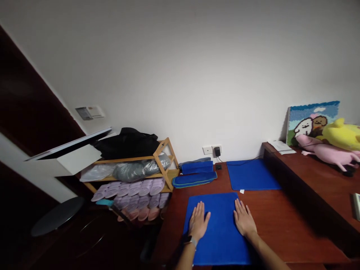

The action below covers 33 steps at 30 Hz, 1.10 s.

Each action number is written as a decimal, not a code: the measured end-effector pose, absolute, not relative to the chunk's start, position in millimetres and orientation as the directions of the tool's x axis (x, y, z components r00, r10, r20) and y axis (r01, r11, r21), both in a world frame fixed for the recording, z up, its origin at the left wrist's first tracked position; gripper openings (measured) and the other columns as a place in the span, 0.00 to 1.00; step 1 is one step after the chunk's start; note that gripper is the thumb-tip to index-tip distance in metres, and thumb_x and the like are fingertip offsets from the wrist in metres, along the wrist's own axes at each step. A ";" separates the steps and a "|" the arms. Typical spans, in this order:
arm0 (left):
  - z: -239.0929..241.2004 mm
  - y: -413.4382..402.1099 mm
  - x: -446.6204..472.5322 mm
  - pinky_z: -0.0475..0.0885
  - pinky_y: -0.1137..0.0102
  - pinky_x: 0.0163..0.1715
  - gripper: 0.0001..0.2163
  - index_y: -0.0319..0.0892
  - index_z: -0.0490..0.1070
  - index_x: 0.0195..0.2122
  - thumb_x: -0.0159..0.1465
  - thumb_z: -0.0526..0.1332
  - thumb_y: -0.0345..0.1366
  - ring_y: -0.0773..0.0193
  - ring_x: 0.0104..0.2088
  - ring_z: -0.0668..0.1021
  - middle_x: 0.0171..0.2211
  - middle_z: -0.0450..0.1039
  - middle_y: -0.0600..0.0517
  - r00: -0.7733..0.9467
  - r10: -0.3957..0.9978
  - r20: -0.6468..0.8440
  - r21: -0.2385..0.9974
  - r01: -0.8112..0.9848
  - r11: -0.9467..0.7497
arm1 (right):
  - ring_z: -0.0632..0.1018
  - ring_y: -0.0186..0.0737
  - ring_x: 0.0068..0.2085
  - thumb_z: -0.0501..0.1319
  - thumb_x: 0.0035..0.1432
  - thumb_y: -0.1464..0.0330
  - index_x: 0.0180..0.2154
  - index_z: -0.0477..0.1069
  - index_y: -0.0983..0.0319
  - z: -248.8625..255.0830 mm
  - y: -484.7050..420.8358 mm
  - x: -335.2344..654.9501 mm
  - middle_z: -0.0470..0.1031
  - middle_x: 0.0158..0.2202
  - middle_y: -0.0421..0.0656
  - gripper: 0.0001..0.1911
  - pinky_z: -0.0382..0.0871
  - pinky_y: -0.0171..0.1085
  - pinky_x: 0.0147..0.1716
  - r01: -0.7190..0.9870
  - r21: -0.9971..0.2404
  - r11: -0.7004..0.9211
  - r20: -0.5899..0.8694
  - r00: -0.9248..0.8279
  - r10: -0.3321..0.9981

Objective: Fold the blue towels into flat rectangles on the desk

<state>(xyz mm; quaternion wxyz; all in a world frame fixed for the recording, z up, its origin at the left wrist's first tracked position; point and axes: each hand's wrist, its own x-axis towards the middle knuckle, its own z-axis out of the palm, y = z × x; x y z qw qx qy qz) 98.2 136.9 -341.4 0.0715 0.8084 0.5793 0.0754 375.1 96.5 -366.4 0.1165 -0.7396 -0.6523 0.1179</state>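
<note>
A blue cloth lies spread flat near the front edge of the brown wooden table. My left hand rests palm down on its left part, fingers stretched out, a watch on the wrist. On the cloth's right edge lies my right hand, also flat with the fingers extended. Neither hand grips anything. Farther back is a second flat blue cloth, with a small white tag at its near edge. Folded blue cloths are stacked at the table's back left.
A wooden rack left of the table holds a black bag and rows of slippers. A charger is plugged into the wall, its cable running right. On the higher right surface sit a pink plush toy and a picture.
</note>
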 end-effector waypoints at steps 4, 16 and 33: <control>-349.6 149.1 43.7 0.56 0.51 0.72 0.34 0.42 0.45 0.76 0.75 0.40 0.56 0.52 0.74 0.54 0.75 0.49 0.45 0.210 0.973 0.092 0.184 0.957 -0.224 | 0.48 0.44 0.76 0.35 0.71 0.58 0.74 0.46 0.64 -370.2 96.4 375.3 0.47 0.76 0.41 0.35 0.40 0.51 0.74 0.942 -0.315 -0.113 -0.010 0.116 0.993; -364.6 154.0 34.1 0.55 0.54 0.72 0.36 0.38 0.49 0.75 0.74 0.39 0.57 0.53 0.74 0.55 0.75 0.48 0.44 0.195 0.971 0.136 0.227 0.948 -0.222 | 0.47 0.44 0.76 0.33 0.72 0.59 0.74 0.43 0.67 -348.7 121.6 374.6 0.43 0.76 0.42 0.36 0.41 0.48 0.74 0.946 -0.294 -0.140 -0.040 0.134 0.990; -343.0 162.1 140.6 0.55 0.54 0.73 0.31 0.40 0.49 0.75 0.76 0.40 0.51 0.54 0.74 0.56 0.75 0.51 0.47 0.348 0.918 0.192 0.190 0.904 -0.382 | 0.48 0.44 0.75 0.35 0.72 0.60 0.74 0.45 0.69 -365.5 145.1 380.2 0.46 0.76 0.46 0.36 0.41 0.49 0.74 0.936 -0.324 -0.137 0.014 0.149 0.989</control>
